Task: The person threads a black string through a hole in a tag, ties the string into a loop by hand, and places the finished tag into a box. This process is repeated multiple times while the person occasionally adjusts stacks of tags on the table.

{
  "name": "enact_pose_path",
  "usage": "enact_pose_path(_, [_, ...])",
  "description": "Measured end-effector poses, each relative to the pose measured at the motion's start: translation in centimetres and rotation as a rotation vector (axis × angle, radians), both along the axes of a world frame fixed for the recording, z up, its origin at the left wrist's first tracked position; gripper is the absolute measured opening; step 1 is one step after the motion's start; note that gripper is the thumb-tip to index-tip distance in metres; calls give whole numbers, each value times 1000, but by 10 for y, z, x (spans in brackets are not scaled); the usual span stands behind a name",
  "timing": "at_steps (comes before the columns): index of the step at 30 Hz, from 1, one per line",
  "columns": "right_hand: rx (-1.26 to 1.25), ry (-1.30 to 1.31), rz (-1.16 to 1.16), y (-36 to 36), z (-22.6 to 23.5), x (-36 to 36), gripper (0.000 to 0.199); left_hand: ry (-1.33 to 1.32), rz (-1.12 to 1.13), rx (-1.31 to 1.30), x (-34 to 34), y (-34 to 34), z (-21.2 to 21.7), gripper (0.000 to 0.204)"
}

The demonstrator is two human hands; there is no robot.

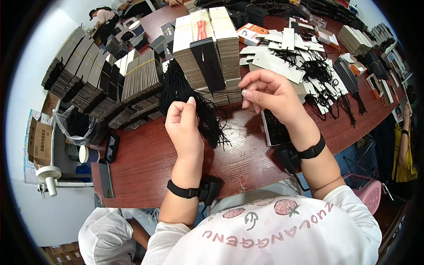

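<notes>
My left hand (183,126) is raised over the table, its fingers curled and the thumb pressed against them. Whatever it may hold is hidden or too thin to make out. Just beyond it hangs a thick bundle of black cords (176,88), spilling down onto the table. To the right, my right hand (271,95) has its thumb and bent forefinger close together in a pinch. Anything between those fingertips is too small to name. Between and beyond the hands, a black tag (207,66) leans on tall stacks of pale cards (227,39). A red-handled tool (201,30) lies on top.
More banded card stacks (143,75) stand at the left. White tags with black cords (282,66) are heaped at the right. A shallow box of small black pieces (276,128) sits beneath my right wrist. Another person in white (106,236) is at the lower left.
</notes>
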State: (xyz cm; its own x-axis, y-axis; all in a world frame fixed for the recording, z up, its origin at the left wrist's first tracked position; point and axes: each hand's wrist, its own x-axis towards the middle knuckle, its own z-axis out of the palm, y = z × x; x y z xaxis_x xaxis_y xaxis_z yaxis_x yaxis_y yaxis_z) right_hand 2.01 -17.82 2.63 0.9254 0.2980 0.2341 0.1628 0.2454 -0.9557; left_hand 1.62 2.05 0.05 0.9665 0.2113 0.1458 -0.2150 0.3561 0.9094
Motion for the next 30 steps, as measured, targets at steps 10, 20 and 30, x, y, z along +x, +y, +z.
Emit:
enact_pose_path(10, [33,-81,328,9,6,-17,9,206,-551,276,-12,-16,11,46])
enact_pose_path(20, [688,-223,-38,-42,3,15,19,175,-734,517,-11,-11,-8,43])
enact_pose_path(30, [617,-115,-455,-71,2,28,16,-57,-616,291,-9,-12,-6,38])
